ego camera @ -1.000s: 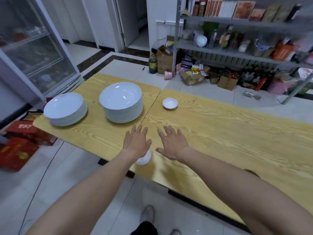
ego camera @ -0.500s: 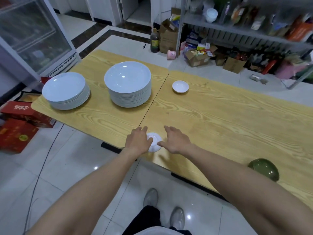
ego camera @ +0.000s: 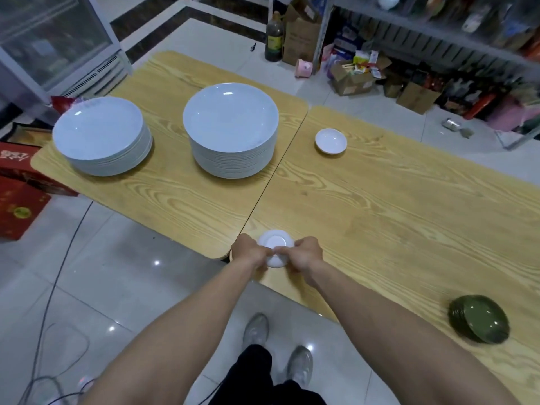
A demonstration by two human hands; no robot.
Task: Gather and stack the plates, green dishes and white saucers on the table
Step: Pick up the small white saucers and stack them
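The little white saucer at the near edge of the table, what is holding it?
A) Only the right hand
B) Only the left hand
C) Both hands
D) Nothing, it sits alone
C: the left hand and the right hand both have their fingers curled round the white saucer, one on each side, at the near edge of the table.

The left hand (ego camera: 248,252) and right hand (ego camera: 306,255) cover the sides of the white saucers (ego camera: 274,245) at the table's (ego camera: 409,214) near edge, so no idea how many are stacked. The table's right end runs out of frame, and the shelf (ego camera: 438,33) stuff is pure blur.
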